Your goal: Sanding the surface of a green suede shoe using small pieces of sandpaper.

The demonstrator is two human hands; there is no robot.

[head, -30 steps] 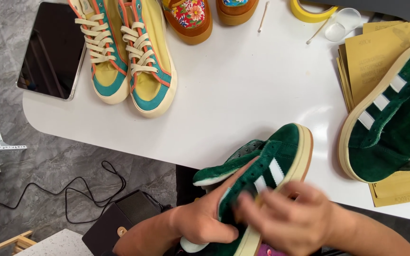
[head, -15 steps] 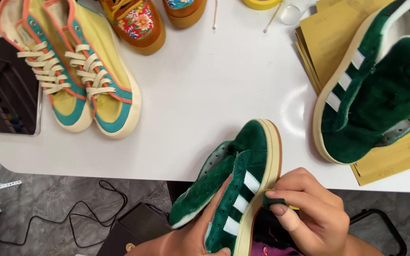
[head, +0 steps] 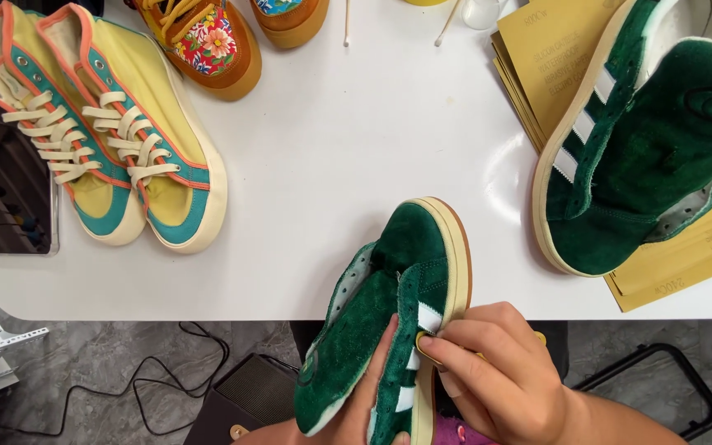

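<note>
At the bottom centre of the frame, the left hand [head: 368,404] cradles a green suede sneaker [head: 389,313] from underneath, its grip wrapped around the shoe, which overhangs the near edge of the white tabletop [head: 356,148]. The right hand [head: 496,371] pinches a small yellowish piece [head: 422,339] against the sneaker's side by the white stripes. A matching green sneaker [head: 644,156] lies at the right on yellow sandpaper sheets [head: 554,66]. A yellow-and-teal laced pair [head: 117,124] sits upper left.

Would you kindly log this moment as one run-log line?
left hand: holds green suede shoe | right hand: presses small yellow piece on its side | second green shoe: on sandpaper sheets
</note>
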